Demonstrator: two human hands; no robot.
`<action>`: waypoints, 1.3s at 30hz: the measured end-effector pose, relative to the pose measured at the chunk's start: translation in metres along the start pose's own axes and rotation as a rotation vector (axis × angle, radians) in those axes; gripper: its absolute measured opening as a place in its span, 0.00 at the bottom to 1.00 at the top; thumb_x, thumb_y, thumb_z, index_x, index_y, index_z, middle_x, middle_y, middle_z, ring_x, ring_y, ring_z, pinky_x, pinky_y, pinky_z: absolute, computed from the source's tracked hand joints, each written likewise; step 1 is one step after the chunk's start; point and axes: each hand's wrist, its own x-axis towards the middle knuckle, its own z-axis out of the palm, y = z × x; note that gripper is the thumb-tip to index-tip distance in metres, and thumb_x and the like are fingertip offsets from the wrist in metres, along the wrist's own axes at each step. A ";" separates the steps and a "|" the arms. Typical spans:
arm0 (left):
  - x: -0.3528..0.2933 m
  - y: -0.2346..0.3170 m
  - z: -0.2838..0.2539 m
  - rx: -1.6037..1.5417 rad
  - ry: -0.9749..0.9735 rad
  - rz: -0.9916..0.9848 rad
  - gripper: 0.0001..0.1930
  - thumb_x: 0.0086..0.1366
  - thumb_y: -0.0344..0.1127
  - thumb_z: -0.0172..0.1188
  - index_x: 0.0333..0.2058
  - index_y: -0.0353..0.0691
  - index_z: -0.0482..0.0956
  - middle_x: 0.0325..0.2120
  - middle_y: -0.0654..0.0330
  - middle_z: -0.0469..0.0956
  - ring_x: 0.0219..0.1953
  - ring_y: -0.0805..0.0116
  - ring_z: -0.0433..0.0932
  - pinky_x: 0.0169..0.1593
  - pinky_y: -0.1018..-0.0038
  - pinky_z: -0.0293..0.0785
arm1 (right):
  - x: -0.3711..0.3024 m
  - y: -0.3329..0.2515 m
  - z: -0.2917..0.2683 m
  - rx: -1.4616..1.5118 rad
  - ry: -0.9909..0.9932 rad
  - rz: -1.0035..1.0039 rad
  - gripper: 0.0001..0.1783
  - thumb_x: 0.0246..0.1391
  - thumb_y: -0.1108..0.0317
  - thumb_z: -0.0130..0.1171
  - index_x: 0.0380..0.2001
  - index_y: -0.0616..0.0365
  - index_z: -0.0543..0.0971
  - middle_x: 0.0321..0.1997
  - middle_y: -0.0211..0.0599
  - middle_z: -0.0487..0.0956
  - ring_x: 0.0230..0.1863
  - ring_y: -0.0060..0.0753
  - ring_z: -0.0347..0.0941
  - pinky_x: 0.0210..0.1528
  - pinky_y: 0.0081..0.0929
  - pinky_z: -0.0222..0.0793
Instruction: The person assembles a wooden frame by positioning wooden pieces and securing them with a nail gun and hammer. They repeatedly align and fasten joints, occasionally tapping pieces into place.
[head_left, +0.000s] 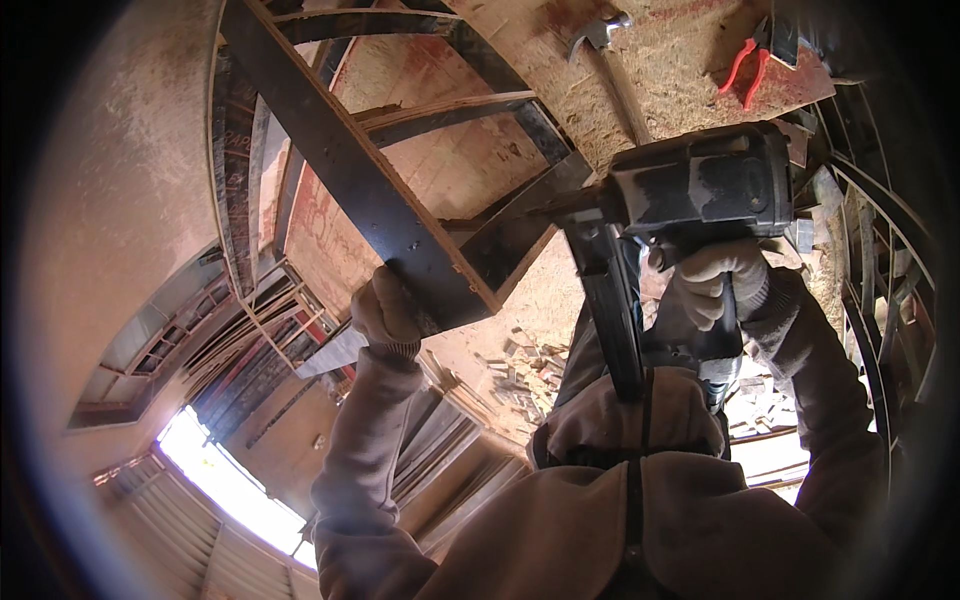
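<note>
Your left hand (387,312), gloved, is closing around the near end of the frame's long board (372,195), probably to steady that corner. Your right hand (725,280), also gloved, is wrapping its fingers around the handle of the nail gun (705,188), right of centre; that grip is likely taking the tool's weight and aiming it.

The gun's nose is pointing left at the short board (522,228), near where it is meeting the long one; you cannot tell here whether it is touching. The magazine (610,315) is hanging toward the bottom of the frame, its contents hidden.

The wooden frame is spreading from the centre to the upper left, its crosspieces dividing it into open bays. Beyond it, at the upper right, the hammer (622,95) and red-handled pliers (748,72) are lying on the surface (690,40), perhaps set there to be within reach. Scraps (528,372) are lying below centre, and boards (265,355) are leaning or piling at the left.
</note>
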 end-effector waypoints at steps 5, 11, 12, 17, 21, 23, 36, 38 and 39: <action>0.016 0.048 -0.006 -0.358 -0.040 -0.383 0.28 0.79 0.53 0.42 0.19 0.45 0.67 0.15 0.72 0.63 0.20 0.78 0.59 0.24 0.75 0.55 | 0.011 -0.008 -0.049 0.004 0.064 -0.096 0.12 0.60 0.67 0.53 0.22 0.57 0.73 0.12 0.34 0.67 0.14 0.37 0.70 0.22 0.38 0.72; 0.019 0.041 -0.017 -0.433 -0.165 -0.414 0.31 0.80 0.54 0.40 0.44 0.30 0.83 0.33 0.58 0.83 0.33 0.69 0.79 0.37 0.71 0.74 | 0.050 -0.008 -0.109 0.067 0.498 -0.085 0.12 0.58 0.68 0.54 0.42 0.59 0.80 0.17 0.23 0.61 0.14 0.28 0.61 0.19 0.34 0.63; 0.017 0.038 -0.018 -0.468 -0.172 -0.483 0.32 0.80 0.56 0.39 0.46 0.30 0.83 0.36 0.56 0.84 0.37 0.67 0.81 0.42 0.71 0.77 | 0.058 -0.006 -0.115 0.054 0.537 -0.063 0.12 0.57 0.68 0.54 0.42 0.59 0.80 0.16 0.23 0.61 0.13 0.28 0.61 0.19 0.35 0.63; 0.011 0.035 -0.024 -0.506 -0.178 -0.470 0.36 0.80 0.59 0.36 0.46 0.30 0.83 0.38 0.55 0.84 0.39 0.67 0.82 0.45 0.70 0.78 | 0.089 -0.007 -0.136 0.041 0.603 0.018 0.06 0.54 0.66 0.57 0.24 0.52 0.75 0.14 0.25 0.60 0.12 0.30 0.60 0.18 0.37 0.63; 0.016 0.044 -0.029 -0.441 -0.246 -0.428 0.35 0.80 0.57 0.33 0.46 0.31 0.83 0.38 0.56 0.84 0.38 0.67 0.82 0.44 0.71 0.78 | 0.096 -0.010 -0.135 0.000 0.569 -0.025 0.15 0.53 0.65 0.57 0.15 0.46 0.67 0.14 0.27 0.62 0.12 0.31 0.62 0.18 0.38 0.64; 0.019 0.047 -0.031 -0.422 -0.267 -0.401 0.35 0.81 0.56 0.33 0.45 0.31 0.83 0.38 0.56 0.84 0.38 0.67 0.82 0.44 0.72 0.78 | 0.096 -0.012 -0.131 -0.046 0.603 -0.010 0.09 0.57 0.66 0.51 0.35 0.56 0.79 0.16 0.22 0.59 0.14 0.27 0.60 0.19 0.34 0.61; 0.014 0.045 -0.019 -0.109 -0.123 -0.041 0.31 0.81 0.53 0.36 0.54 0.29 0.78 0.44 0.50 0.83 0.42 0.61 0.82 0.48 0.65 0.78 | 0.058 0.030 -0.132 0.158 0.627 -0.163 0.11 0.55 0.67 0.53 0.20 0.46 0.66 0.14 0.21 0.55 0.13 0.26 0.56 0.18 0.34 0.57; 0.020 0.040 -0.016 -0.079 -0.118 0.048 0.28 0.80 0.49 0.39 0.58 0.28 0.74 0.47 0.47 0.82 0.44 0.58 0.82 0.50 0.63 0.78 | 0.052 0.054 -0.135 0.197 0.613 -0.257 0.15 0.55 0.67 0.53 0.18 0.44 0.62 0.14 0.20 0.54 0.13 0.25 0.55 0.19 0.33 0.56; 0.023 0.037 -0.017 -0.117 -0.129 0.152 0.26 0.80 0.46 0.41 0.61 0.28 0.70 0.49 0.46 0.81 0.45 0.56 0.82 0.52 0.61 0.77 | 0.051 0.066 -0.135 0.242 0.555 -0.286 0.10 0.55 0.67 0.53 0.23 0.47 0.64 0.14 0.20 0.54 0.13 0.25 0.55 0.19 0.32 0.57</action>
